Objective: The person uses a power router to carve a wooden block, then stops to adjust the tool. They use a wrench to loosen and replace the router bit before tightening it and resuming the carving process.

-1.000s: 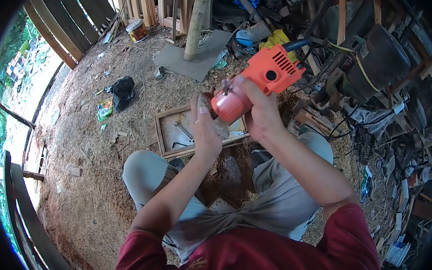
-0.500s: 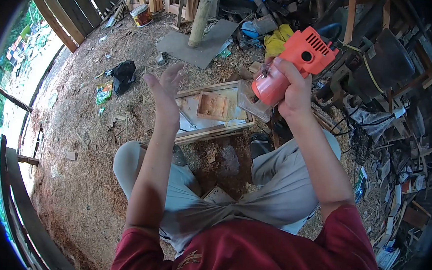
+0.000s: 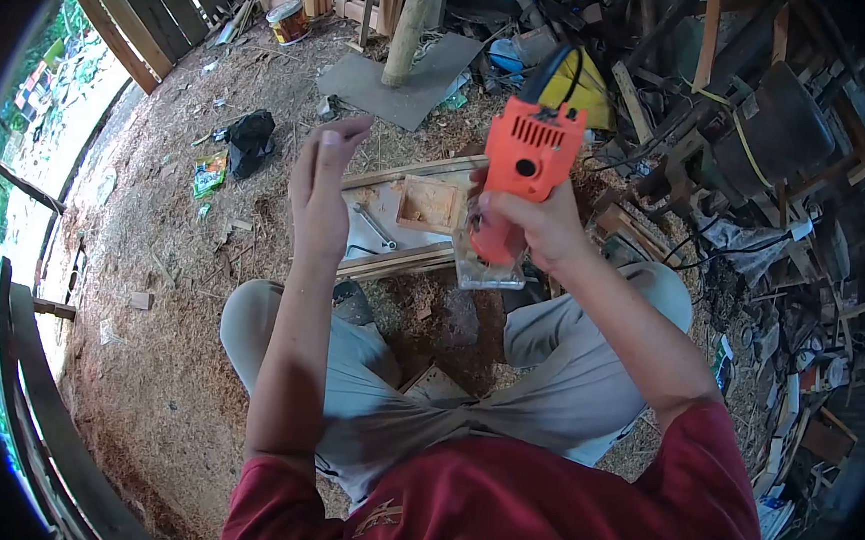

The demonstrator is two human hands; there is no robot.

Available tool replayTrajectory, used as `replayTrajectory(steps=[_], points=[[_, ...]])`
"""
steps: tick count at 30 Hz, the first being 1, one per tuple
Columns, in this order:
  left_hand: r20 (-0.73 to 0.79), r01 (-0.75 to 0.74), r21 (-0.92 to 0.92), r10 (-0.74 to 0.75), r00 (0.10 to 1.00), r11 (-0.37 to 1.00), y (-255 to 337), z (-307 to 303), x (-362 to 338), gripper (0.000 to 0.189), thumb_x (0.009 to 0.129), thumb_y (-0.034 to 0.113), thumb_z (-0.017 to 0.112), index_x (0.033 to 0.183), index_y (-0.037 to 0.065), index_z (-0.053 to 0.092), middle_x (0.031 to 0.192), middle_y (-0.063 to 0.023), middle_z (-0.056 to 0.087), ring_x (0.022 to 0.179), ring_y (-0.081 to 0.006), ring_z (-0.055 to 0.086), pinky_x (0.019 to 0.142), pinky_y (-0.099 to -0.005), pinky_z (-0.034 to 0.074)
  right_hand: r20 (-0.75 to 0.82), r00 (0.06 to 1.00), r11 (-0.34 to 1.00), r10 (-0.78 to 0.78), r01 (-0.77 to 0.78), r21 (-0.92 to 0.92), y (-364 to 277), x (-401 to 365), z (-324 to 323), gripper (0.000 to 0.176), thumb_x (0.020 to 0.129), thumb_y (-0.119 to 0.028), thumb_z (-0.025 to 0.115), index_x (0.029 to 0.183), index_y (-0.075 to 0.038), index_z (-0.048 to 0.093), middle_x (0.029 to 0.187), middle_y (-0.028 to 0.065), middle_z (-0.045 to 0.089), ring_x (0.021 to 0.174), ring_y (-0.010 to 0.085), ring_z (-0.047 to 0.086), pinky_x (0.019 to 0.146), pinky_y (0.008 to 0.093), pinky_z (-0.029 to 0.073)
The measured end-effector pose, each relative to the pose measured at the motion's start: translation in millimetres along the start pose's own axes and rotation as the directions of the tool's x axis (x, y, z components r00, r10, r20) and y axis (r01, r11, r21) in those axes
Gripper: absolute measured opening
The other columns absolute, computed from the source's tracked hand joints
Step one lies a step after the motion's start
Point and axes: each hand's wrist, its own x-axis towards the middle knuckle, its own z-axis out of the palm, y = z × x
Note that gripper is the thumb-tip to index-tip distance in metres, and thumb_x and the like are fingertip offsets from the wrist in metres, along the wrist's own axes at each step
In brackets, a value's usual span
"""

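My right hand (image 3: 548,226) is wrapped round the body of an orange trim router (image 3: 535,155) with a clear plastic base (image 3: 488,272). The router is held up above the right end of a shallow wooden tray (image 3: 398,261), its base end toward my lap and its black cord end pointing away. My left hand (image 3: 323,197) is raised over the tray's left end, fingers stretched out and holding nothing. Inside the tray are a small square wooden box (image 3: 427,205) and a metal wrench (image 3: 375,228).
Sawdust and wood scraps cover the ground (image 3: 166,352). A black plastic bag (image 3: 250,144) and a paint can (image 3: 287,22) lie to the left. Beyond the tray, a post (image 3: 409,28) stands on a grey sheet (image 3: 355,84). Piled clutter and a black cable (image 3: 735,248) fill the right side.
My right hand has swung the router left and turned it, so its cord end points more directly away from me. My left hand has shifted slightly left, its fingers now bent rightward.
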Motion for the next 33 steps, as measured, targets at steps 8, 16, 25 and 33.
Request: replayTrajectory(steps=[8, 16, 25, 33], points=[[0.311, -0.226, 0.06, 0.197, 0.93, 0.972, 12, 25, -13, 0.058, 0.107, 0.041, 0.055, 0.144, -0.004, 0.05, 0.135, -0.0171, 0.063, 0.129, -0.0279, 0.06, 0.114, -0.04, 0.042, 0.089, 0.996, 0.899, -0.021, 0.057, -0.433, 39, -10, 6, 0.043, 0.074, -0.015, 0.089, 0.11, -0.004, 0.068, 0.094, 0.0044, 0.074, 0.083, 0.0136, 0.071, 0.078, 0.0324, 0.058], [0.283, 0.069, -0.025, -0.059, 0.957, 0.997, 16, 30, -19, 0.047, 0.099, 0.021, 0.071, 0.137, -0.001, 0.053, 0.121, -0.0107, 0.064, 0.109, -0.0154, 0.063, 0.094, -0.0321, 0.052, 0.173, 0.983, 0.867, -0.067, 0.143, -0.478, 48, -15, 19, 0.047, 0.072, -0.019, 0.088, 0.113, -0.006, 0.068, 0.094, 0.0052, 0.074, 0.084, 0.016, 0.071, 0.079, 0.0343, 0.058], [0.288, 0.132, 0.006, -0.128, 0.949, 0.991, 3, 24, -21, 0.043, 0.104, 0.026, 0.066, 0.135, -0.002, 0.055, 0.116, -0.0096, 0.066, 0.106, -0.0138, 0.062, 0.092, -0.0304, 0.052, 0.189, 0.981, 0.897, 0.03, 0.057, -0.437, 53, -8, 17, 0.043, 0.077, -0.006, 0.085, 0.115, -0.003, 0.064, 0.1, 0.0038, 0.072, 0.089, 0.013, 0.07, 0.082, 0.0319, 0.058], [0.251, 0.126, 0.175, -0.168, 0.953, 0.976, 4, 16, -16, 0.037, 0.109, 0.027, 0.056, 0.128, -0.003, 0.065, 0.111, -0.0082, 0.071, 0.101, -0.012, 0.063, 0.093, -0.0298, 0.05, 0.13, 0.972, 0.959, 0.194, -0.16, -0.236, 47, -3, 20, 0.053, 0.078, -0.019, 0.088, 0.123, -0.006, 0.063, 0.106, 0.005, 0.071, 0.095, 0.0175, 0.07, 0.083, 0.0358, 0.058]])
